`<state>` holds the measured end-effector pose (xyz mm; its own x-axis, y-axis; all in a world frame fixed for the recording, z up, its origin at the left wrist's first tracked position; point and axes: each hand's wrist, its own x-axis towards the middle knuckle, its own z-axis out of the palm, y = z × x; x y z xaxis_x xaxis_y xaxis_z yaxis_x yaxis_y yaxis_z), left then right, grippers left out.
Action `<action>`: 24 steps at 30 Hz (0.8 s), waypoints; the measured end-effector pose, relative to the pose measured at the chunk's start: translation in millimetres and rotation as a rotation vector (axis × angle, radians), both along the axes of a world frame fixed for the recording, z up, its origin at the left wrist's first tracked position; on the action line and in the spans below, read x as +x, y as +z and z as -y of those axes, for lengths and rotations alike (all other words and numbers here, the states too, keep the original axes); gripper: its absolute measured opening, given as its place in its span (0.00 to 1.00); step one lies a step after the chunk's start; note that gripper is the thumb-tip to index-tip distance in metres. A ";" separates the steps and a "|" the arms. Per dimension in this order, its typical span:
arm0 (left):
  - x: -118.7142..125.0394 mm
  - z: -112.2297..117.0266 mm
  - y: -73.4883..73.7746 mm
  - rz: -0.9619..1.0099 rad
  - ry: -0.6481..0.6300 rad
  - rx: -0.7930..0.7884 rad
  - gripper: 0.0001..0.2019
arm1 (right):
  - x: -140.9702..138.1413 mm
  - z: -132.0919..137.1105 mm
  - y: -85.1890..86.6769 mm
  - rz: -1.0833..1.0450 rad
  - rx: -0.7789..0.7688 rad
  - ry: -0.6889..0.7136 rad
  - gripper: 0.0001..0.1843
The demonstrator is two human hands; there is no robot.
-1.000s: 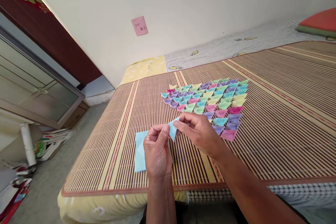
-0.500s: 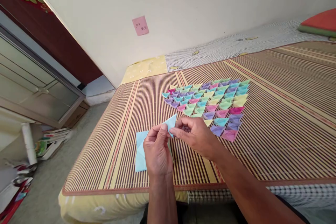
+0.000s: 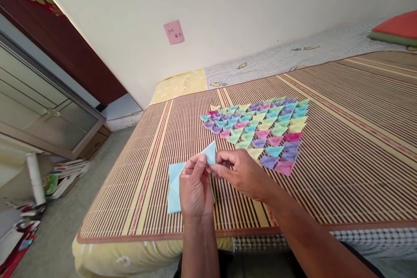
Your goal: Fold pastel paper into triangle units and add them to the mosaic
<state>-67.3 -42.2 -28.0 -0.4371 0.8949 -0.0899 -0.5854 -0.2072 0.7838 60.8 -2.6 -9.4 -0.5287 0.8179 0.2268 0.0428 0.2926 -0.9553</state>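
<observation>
A small light-blue folded paper (image 3: 209, 152) stands up between my two hands, its pointed tip uppermost. My left hand (image 3: 197, 186) pinches its lower left side between thumb and fingers. Thumb and curled fingers of my right hand (image 3: 239, 169) close on its lower right edge. Partly behind my left wrist, light-blue square paper (image 3: 175, 186) lies on the striped mat (image 3: 146, 200). Just beyond my right hand, several rows of small folded paper boats (image 3: 260, 126) in many colours are set out on the mat.
The mat covers a bed with a yellow sheet (image 3: 130, 256) along its front edge. A pink note (image 3: 173, 32) is stuck to the wall behind. Red and green folded bedding (image 3: 395, 29) lies far right. On the floor at left are books (image 3: 70, 173) and a white roll (image 3: 35, 178).
The folded light-blue paper has shifted slightly left and turned a little. My right fingers have slid lower along its edge, and my right hand has moved slightly left.
</observation>
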 end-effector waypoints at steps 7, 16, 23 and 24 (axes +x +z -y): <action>2.6 1.8 3.1 -0.104 0.089 0.027 0.13 | 2.3 0.4 3.3 0.000 0.021 0.053 0.16; 0.7 1.4 1.1 -0.068 -0.089 0.006 0.14 | 5.2 -1.6 3.5 -0.033 0.132 0.027 0.18; 3.4 4.7 6.1 -0.238 -0.017 0.004 0.15 | 7.8 -5.8 2.4 -0.018 0.120 -0.039 0.20; 4.2 5.5 6.9 -0.259 -0.027 0.003 0.15 | 7.6 -6.2 2.1 -0.032 0.122 -0.068 0.21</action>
<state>-63.0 -47.7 -21.1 -0.4214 0.9065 0.0249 -0.3708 -0.1973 0.9075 68.5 3.6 -7.3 -0.4638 0.8170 0.3427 0.0371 0.4044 -0.9138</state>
